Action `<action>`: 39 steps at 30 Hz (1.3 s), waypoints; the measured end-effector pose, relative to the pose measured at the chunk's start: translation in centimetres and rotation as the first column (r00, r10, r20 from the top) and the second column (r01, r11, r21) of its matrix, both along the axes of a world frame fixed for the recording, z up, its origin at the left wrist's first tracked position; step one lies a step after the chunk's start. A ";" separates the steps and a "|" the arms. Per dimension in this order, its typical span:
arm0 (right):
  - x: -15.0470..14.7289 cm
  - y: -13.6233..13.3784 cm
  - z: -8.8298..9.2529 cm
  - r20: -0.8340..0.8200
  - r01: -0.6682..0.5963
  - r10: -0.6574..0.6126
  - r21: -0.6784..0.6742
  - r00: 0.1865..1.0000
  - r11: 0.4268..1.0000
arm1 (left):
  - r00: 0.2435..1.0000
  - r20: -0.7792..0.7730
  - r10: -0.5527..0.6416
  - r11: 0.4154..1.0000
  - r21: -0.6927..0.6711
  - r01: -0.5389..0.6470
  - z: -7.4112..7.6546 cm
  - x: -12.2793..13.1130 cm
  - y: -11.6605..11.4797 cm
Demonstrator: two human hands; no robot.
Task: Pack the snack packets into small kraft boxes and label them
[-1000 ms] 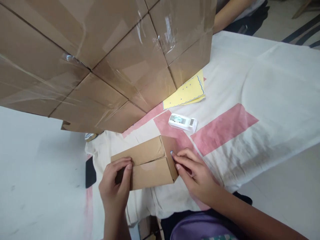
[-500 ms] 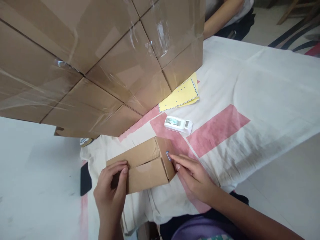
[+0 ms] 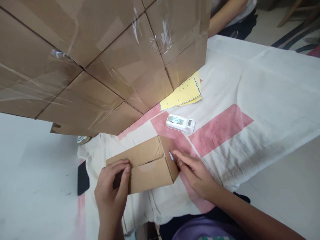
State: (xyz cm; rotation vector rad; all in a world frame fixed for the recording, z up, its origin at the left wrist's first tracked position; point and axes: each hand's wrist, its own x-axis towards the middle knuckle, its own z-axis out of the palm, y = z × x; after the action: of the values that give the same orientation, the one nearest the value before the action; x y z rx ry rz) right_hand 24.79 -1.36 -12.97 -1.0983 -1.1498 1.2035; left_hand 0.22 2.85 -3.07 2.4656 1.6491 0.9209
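Blue-edged label on a cardboard carton's end

On the tablecloth [image 3: 220, 173], the carton [image 3: 150, 173] has the left hand [image 3: 112, 186] closed around its left end. At its right, the right hand's [image 3: 192, 170] fingertips touch the label [image 3: 171, 155], print illegible; pinching, cannot tell.

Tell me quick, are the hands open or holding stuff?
Left hand: curled, touching the small cardboard box; grip can't be told.
Right hand: partly curled, at the white sticker; holding can't be told.

Cartons [image 3: 107, 63]: taped stack, I see it filling upper left
Yellow sheets [image 3: 183, 94]: at the stack's foot
Cloth [image 3: 270, 86]: cream, pink-patched, rumpled
Dark slab [image 3: 83, 178]: by the cloth's left edge; I can't identify it
Co-worker's arm [image 3: 226, 17]: beyond the stack
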 end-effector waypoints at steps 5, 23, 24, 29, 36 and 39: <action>-0.4 -0.3 -0.3 0.046 0.086 -0.091 0.099 0.995 0.991 | 1.000 -0.008 0.002 1.000 -0.017 -0.002 0.0 0.2 0.1; -0.2 -0.3 -0.2 0.037 0.056 -0.057 0.033 0.998 0.998 | 0.980 0.141 0.138 0.990 -0.036 -0.134 -0.4 0.8 -0.2; -0.1 -0.2 -0.3 0.041 0.041 -0.042 0.021 0.998 0.999 | 0.977 0.146 0.155 0.988 -0.033 -0.152 -0.4 0.8 -0.2; 0.7 0.2 0.4 0.055 0.107 -0.111 0.059 0.992 0.992 | 0.976 0.101 0.193 0.979 -0.086 -0.185 -0.1 0.5 0.0; 2.4 4.0 4.3 0.240 -0.012 -0.094 0.408 0.966 0.913 | 0.978 0.015 0.209 0.959 -0.197 -0.202 0.6 0.2 0.4; 3.0 6.7 5.7 0.354 -0.207 0.035 0.462 0.935 0.862 | 0.972 -0.038 0.230 0.944 -0.235 -0.232 0.8 0.3 0.4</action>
State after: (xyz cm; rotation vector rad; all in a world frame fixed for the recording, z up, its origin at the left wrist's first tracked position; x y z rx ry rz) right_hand 27.82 5.36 -7.31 -0.8542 -1.7038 0.7546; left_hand 0.57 3.20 -2.28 2.1579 1.9556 0.6805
